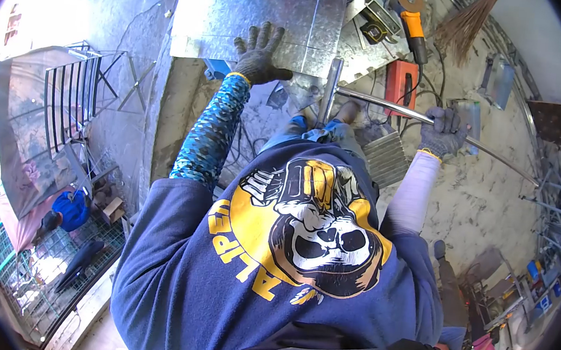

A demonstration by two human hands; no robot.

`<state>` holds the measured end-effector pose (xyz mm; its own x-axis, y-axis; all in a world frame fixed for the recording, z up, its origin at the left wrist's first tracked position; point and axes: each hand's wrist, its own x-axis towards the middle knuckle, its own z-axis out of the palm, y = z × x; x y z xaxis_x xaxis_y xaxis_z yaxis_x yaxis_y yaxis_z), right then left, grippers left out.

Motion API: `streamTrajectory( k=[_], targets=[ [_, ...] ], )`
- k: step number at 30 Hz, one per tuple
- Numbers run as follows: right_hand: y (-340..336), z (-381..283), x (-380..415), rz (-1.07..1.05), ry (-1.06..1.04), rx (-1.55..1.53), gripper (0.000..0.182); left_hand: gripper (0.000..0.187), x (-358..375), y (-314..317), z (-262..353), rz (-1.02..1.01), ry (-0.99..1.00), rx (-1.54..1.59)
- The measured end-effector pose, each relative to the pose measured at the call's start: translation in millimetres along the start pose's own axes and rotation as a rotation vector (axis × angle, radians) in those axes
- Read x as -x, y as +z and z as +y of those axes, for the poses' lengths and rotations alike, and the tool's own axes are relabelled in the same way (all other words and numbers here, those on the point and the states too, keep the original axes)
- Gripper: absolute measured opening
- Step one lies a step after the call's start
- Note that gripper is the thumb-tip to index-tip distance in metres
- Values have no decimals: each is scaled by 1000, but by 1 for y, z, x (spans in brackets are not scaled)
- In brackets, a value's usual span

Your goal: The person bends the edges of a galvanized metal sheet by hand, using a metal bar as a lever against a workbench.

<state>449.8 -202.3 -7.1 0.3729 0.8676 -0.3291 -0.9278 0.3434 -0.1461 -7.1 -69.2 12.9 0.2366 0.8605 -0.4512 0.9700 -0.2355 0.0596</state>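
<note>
Head view: your left hand spreads at the likely slick sheet; your right hand wraps the bar, probably stiff, best held mid-length.

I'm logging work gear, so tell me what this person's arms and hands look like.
The left hand and right hand wear dark grey knit gloves with yellow-edged cuffs. The left forearm has a blue camouflage-style arm sleeve; the right, a plain pale arm sleeve. Above them come the wide sleeves of a navy shirt.
</note>
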Motion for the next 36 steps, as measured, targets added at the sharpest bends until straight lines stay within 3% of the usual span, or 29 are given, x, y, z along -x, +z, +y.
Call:
streamTrajectory(
  k=[16, 19, 27, 36],
  targets=[
    [0, 9, -9, 81, -19, -44, 55, 125, 7, -13, 7, -9, 5, 17],
    [-9, 8, -13, 7, 27, -89, 57, 125, 7, -12, 7, -18, 1, 12],
    [-34, 15, -13, 118, 34, -100, 56, 127, 4, -9, 0, -42, 6, -2],
    [-43, 46, -22, 54, 120, -166, 53, 125, 2, -11, -5, -53, -7, 27]
  ],
)
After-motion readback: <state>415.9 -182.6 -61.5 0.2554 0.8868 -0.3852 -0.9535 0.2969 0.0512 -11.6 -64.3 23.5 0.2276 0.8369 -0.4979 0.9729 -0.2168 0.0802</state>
